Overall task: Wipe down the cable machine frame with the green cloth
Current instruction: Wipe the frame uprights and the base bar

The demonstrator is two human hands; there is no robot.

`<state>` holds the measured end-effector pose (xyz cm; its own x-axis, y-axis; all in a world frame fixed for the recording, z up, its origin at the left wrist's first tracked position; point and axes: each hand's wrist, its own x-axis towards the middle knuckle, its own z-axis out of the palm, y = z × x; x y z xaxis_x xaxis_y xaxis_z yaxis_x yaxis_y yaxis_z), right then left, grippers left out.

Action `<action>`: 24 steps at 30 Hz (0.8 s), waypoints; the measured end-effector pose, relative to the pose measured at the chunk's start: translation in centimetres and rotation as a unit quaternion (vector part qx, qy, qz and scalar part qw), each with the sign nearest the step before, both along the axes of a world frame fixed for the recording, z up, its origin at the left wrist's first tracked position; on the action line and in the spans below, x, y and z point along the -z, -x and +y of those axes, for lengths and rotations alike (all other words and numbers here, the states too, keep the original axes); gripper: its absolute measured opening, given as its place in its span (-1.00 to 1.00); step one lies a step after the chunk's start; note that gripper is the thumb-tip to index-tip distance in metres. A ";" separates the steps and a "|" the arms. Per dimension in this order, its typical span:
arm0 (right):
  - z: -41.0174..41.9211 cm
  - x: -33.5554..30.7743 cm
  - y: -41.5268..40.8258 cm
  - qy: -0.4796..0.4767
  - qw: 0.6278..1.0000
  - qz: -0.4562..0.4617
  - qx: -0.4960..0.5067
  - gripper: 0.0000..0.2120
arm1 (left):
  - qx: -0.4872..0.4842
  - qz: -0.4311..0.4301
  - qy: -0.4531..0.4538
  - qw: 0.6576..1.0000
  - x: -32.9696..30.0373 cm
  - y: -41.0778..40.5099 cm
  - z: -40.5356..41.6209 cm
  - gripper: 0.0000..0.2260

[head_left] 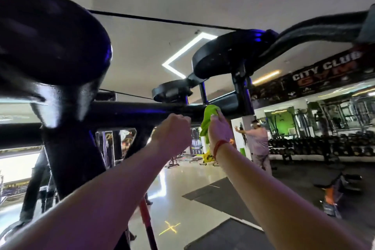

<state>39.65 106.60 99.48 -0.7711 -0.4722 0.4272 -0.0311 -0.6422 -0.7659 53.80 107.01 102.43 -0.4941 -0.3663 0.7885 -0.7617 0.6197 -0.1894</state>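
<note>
The black cable machine frame (129, 110) runs overhead as a horizontal bar, with a thick upright at the left and pulley housings above. My right hand (220, 128) is raised and holds the green cloth (208, 119) against the underside of the bar near a vertical post. Part of the cloth hangs down beside my wrist, which wears a red thread. My left hand (172, 132) is lifted just left of it, fingers curled into a fist just below the bar, with nothing visible in it.
A large black pulley cover (50, 38) looms at upper left, with cables (162, 20) stretched across. Another person (258, 144) stands beyond, near dumbbell racks (316, 144). Dark mats (223, 199) and a bench (341, 180) lie on the glossy floor at the right.
</note>
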 end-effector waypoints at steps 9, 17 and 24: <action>-8.5 -3.3 2.5 -0.047 0.920 0.354 0.162 -0.43 | -0.083 -0.044 0.051 0.994 -5.0 2.4 -3.0 -0.75; -12.8 -5.3 4.7 0.006 0.932 0.312 0.184 -0.48 | -0.148 -0.109 0.092 0.979 -6.8 2.1 -4.8 -0.76; -13.0 -3.6 5.9 0.107 0.840 0.510 0.148 -0.55 | -0.173 -0.084 0.080 0.978 -7.4 -0.3 -5.3 -0.67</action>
